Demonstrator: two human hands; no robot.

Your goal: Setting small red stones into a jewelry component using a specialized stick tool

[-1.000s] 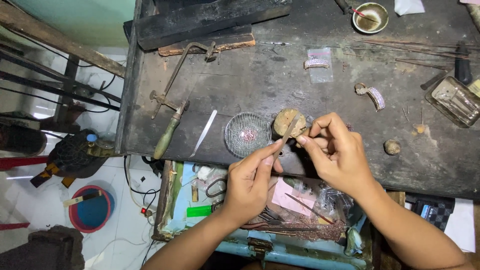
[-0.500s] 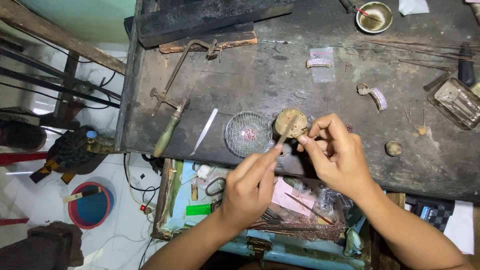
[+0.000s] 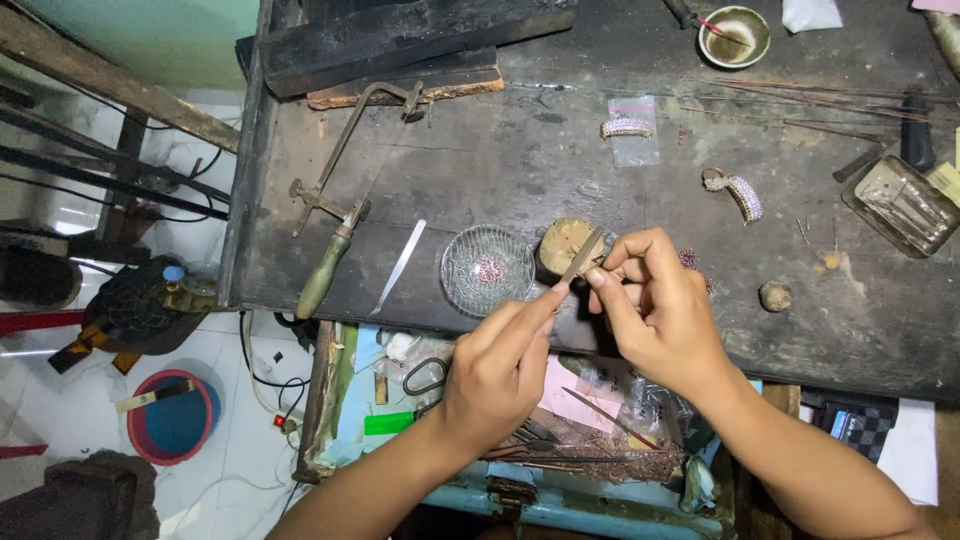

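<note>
At centre frame, head view: your left hand (image 3: 497, 368) pinches the lower end of a thin metal file (image 3: 580, 258), fingers closed tight on it, index finger laid along the shaft. Its tip rests against a small round wooden block (image 3: 560, 243) on the dark workbench (image 3: 480, 160). Your right hand (image 3: 655, 310), just right of the block, has thumb and fingers pressed together at the file's tip, apparently on a tiny workpiece; the piece itself is too small to make out, so can't tell what the grip holds.

Just left of the block sits a round wire-mesh dish (image 3: 487, 268) w/ a pinkish bit inside. Further left lie steel tweezers (image 3: 399, 266) & a jeweller's saw frame (image 3: 335, 200) w/ green handle. Upper right: small brass bowl (image 3: 735, 36), stone-set band on a clear plastic bag (image 3: 628, 128), a second stone-set piece (image 3: 740, 193) below and right of it, glass tray (image 3: 902, 204) at far right. A small round lump (image 3: 775, 295) lies right of your right hand. Bottom centre, under both wrists, an open drawer (image 3: 400, 400) full of tools, scissors & pink paper. Lower left, on the floor, a red-rimmed blue bowl (image 3: 172, 418).
</note>
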